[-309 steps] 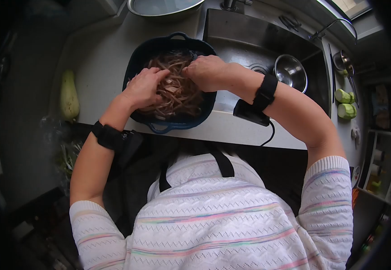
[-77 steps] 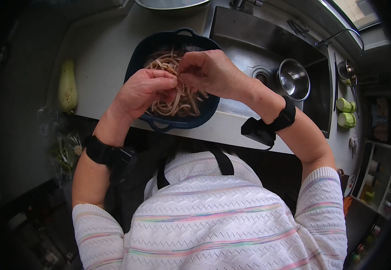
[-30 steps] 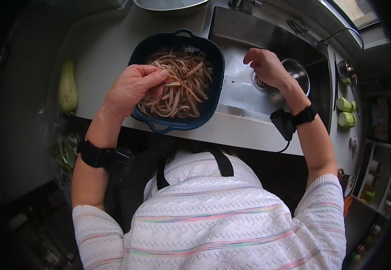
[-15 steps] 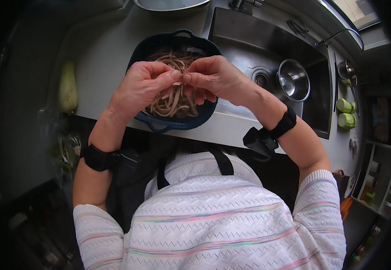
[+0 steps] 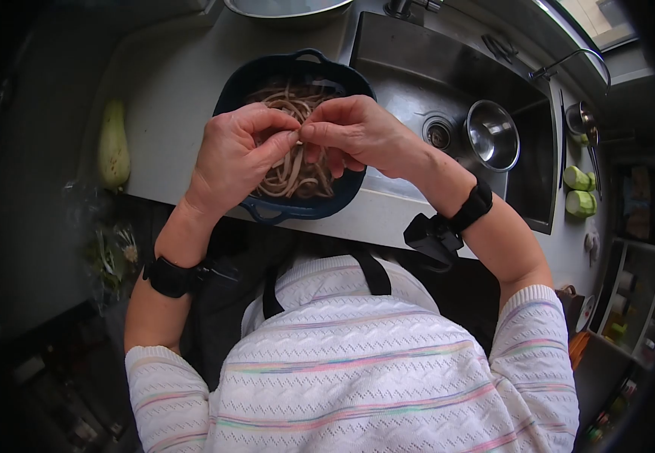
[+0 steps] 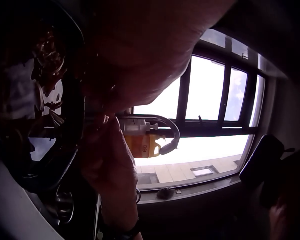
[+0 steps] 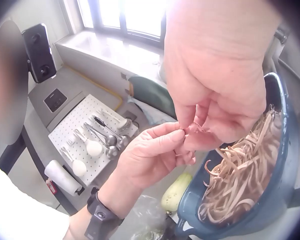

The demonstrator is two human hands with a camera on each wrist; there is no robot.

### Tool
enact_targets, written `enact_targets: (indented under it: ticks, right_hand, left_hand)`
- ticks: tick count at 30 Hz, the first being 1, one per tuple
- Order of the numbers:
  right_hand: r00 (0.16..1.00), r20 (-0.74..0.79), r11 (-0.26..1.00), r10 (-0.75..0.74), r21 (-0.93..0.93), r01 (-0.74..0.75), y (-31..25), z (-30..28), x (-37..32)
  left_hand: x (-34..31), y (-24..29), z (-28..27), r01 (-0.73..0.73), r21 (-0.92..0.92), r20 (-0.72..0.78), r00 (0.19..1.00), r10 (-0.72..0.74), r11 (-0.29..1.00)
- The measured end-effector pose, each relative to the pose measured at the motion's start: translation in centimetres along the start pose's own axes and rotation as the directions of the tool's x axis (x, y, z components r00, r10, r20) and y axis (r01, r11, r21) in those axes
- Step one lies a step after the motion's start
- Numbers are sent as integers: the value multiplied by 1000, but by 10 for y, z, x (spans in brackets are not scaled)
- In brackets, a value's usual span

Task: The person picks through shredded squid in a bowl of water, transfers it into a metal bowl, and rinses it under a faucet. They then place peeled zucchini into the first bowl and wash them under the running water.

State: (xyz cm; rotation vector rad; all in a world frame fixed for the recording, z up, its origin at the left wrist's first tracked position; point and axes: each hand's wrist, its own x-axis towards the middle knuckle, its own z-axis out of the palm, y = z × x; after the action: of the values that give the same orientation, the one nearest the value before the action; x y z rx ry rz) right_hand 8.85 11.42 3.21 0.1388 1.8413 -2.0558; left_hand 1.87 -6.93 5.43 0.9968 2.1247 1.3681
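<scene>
A dark blue two-handled basin (image 5: 320,208) holds many long, pale brown, meat-like strips (image 7: 250,170) lying in water. Over it, in the head view, the fingertips of my left hand (image 5: 229,155) and right hand (image 5: 369,136) meet, thumbs against forefingers. The right wrist view shows a small pinkish scrap (image 7: 196,128) pinched between the fingertips of both hands. An orange-brown curled strip end (image 7: 208,167) shows just below the right hand. Most of what the left hand grips is hidden by its own fingers. In the left wrist view the hands are dark against the window.
Right of the basin is a steel sink (image 5: 395,60) with a metal bowl (image 5: 491,136) in it. A pale green squash (image 5: 115,147) lies on the left of the counter. Cut squash pieces (image 5: 580,201) lie beyond the sink. A large metal basin (image 5: 290,9) stands at the back.
My right hand has come back from above the sink to meet the left hand over the basin. In the last half second both hands have stayed together, the left wrist turning slightly.
</scene>
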Motion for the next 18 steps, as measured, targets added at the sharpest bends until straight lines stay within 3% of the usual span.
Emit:
enact_targets:
  ticks: [9, 18]
  right_hand:
    - [998, 49, 986, -40, 161, 31, 7, -13, -8]
    - [998, 65, 983, -24, 181, 12, 9, -9, -3]
  left_hand:
    - [1, -8, -7, 9, -147, -87, 996, -22, 989]
    - [-1, -5, -8, -46, -70, -85, 996, 40, 996]
